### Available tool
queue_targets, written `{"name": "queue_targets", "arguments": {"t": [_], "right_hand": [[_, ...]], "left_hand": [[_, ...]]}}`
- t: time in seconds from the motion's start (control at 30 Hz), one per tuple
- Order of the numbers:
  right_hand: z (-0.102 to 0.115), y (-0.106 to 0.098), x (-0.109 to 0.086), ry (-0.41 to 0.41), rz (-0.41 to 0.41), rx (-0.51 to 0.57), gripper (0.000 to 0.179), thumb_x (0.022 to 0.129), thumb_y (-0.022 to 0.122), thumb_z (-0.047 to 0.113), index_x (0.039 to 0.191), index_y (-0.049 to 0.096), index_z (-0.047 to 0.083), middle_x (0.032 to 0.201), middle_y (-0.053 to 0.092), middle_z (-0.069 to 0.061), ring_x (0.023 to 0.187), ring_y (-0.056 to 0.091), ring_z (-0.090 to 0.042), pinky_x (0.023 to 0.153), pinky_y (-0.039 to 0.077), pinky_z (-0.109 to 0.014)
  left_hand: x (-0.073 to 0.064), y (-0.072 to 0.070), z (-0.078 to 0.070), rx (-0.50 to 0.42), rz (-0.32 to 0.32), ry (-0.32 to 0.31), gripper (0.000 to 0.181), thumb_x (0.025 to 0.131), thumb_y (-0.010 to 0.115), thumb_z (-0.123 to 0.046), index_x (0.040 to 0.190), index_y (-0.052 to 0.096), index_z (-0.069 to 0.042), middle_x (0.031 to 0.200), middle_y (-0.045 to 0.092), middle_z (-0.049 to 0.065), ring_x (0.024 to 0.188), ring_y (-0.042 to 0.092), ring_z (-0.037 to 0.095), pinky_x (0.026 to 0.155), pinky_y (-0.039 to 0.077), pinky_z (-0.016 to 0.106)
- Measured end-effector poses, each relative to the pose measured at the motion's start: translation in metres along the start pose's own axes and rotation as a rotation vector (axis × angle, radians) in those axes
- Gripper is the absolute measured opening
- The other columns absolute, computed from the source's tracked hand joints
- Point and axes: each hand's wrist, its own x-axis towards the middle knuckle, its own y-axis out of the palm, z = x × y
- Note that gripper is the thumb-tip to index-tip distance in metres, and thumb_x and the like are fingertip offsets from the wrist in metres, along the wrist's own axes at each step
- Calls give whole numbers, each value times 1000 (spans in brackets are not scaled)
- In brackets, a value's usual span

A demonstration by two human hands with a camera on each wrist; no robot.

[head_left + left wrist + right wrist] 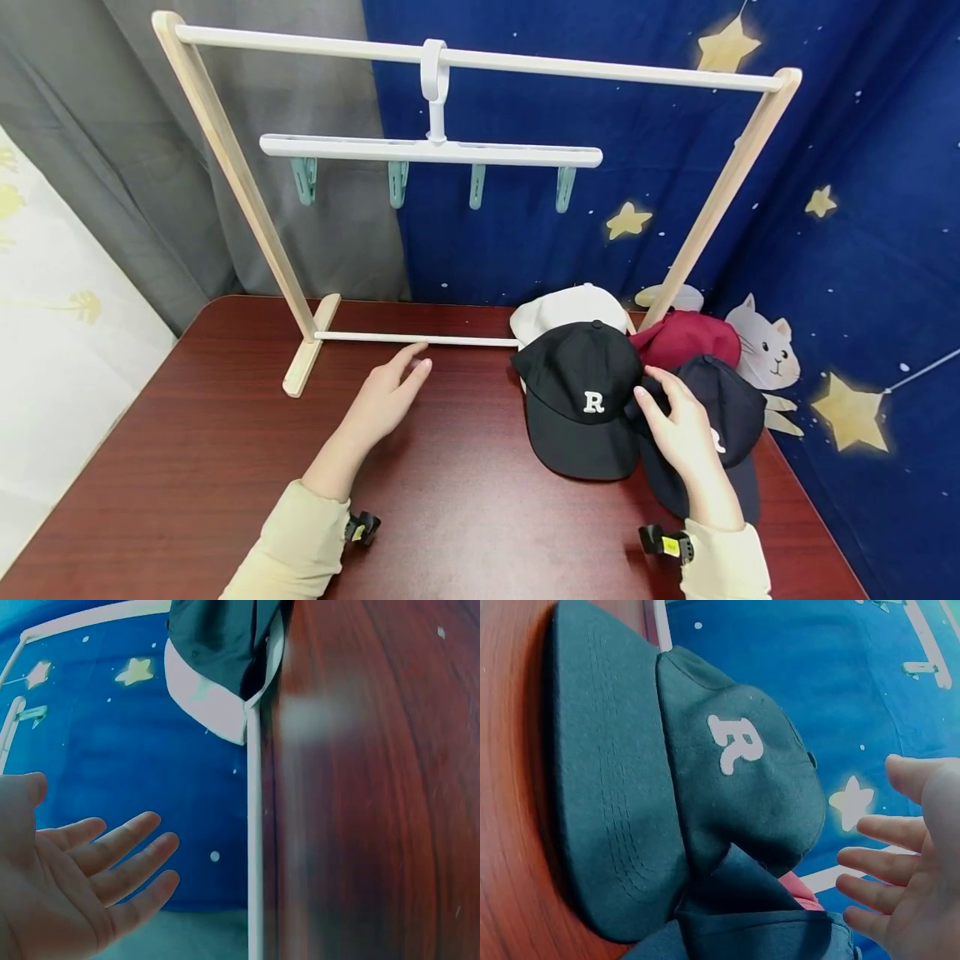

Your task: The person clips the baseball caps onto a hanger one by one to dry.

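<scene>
A black cap with a white letter R lies at the front of a group of caps on the right of the table. Over the dark navy cap beside it hovers my right hand, its fingers spread and holding nothing. Behind these two are a white cap and a dark red cap, both partly hidden. My left hand is held above the table left of the caps, fingers extended and holding nothing. In the right wrist view the black cap fills the middle, with the hand apart from it.
A wooden rack with a white top bar stands at the back of the brown table. From it hangs a white hanger with several green clips. A low white rod joins the rack's feet. Curtains are behind.
</scene>
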Motion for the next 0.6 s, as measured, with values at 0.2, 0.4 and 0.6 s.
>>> {"name": "queue_targets", "arguments": {"t": [0.2,0.4,0.6], "right_hand": [[1,3,-1,23,8,8,41,97,58,25,130,55,2,131,52,-21,121,47,-40,99,34,-57],[-2,7,4,52,17,7,43,98,56,27,131,53,1,133,50,-22,123,45,-41,100,33,-57],[-3,11,9,72,9,25,43,97,57,26,132,53,1,134,50,-22,124,44,-39,102,31,-55]], "left_hand": [[2,16,-3,-40,17,-11,46,101,47,-39,138,51,-12,112,66,11,103,61,24,90,45,46],[5,32,-6,-88,54,-54,46,100,47,-40,137,51,-13,111,66,9,101,61,21,88,46,44],[5,46,-10,-154,57,-64,43,101,48,-36,136,52,-11,107,67,6,99,62,19,88,47,44]]}}
